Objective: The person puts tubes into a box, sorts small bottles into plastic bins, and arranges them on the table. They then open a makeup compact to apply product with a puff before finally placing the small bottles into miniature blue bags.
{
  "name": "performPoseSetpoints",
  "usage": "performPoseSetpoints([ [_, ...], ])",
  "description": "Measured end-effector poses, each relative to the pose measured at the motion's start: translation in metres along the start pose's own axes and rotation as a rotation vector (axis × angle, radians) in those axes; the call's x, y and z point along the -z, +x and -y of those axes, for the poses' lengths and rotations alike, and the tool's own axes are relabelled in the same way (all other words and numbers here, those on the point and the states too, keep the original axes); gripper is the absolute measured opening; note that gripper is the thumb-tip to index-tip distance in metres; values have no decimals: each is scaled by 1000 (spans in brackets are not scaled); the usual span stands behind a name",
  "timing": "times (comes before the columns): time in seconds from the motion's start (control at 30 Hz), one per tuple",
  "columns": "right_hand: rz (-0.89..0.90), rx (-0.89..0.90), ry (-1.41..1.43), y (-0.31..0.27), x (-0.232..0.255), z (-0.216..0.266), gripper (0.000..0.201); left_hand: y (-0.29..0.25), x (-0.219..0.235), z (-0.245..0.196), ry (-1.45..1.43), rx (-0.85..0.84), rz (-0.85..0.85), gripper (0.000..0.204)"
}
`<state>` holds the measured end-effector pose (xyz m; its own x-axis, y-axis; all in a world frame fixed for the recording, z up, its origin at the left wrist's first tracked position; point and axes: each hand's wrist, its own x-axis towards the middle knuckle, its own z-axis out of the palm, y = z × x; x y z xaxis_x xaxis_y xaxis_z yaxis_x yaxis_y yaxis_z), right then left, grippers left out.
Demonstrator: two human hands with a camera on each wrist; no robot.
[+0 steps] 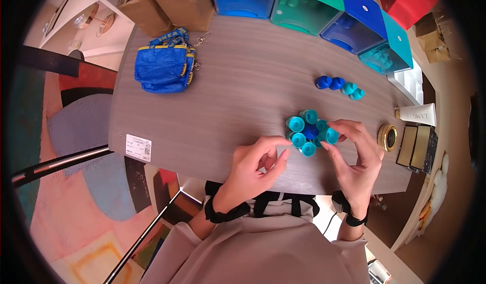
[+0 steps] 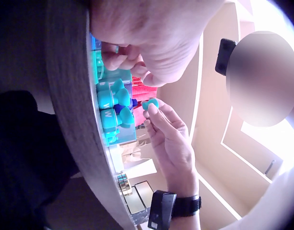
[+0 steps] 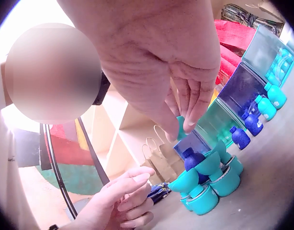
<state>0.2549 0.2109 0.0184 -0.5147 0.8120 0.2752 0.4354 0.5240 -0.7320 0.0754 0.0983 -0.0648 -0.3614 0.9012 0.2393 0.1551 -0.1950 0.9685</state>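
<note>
Several teal pieces with cup-shaped tops point(image 1: 295, 124) point(image 3: 202, 200) stand in a ring around a dark blue bottle-shaped piece point(image 1: 310, 131) point(image 3: 191, 159). My right hand point(image 1: 357, 165) point(image 2: 173, 148) point(image 3: 156, 62) pinches a small teal piece point(image 2: 150, 104) point(image 3: 180, 128) between thumb and finger, raised above the ring in the wrist views. Beside the ring's left edge, my left hand point(image 1: 255, 167) point(image 2: 152, 36) point(image 3: 120, 199) has its fingers loosely bent, with a gap between thumb and index fingertip and nothing visibly held.
Two blue and two teal small bottles point(image 1: 336, 83) lie in a row behind the ring. Blue and green bins point(image 1: 306, 5) line the back edge. A blue bag point(image 1: 162, 66) is at back left; a white tube point(image 1: 417, 114) and a gold-rimmed jar point(image 1: 387, 137) are at right.
</note>
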Motion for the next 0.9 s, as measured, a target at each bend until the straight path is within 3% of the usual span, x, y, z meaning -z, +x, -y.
performPoseSetpoints([
  [0.9, 44, -22, -25, 5, -13, -1, 36, 2, 1, 2, 1, -16, 19, 26],
])
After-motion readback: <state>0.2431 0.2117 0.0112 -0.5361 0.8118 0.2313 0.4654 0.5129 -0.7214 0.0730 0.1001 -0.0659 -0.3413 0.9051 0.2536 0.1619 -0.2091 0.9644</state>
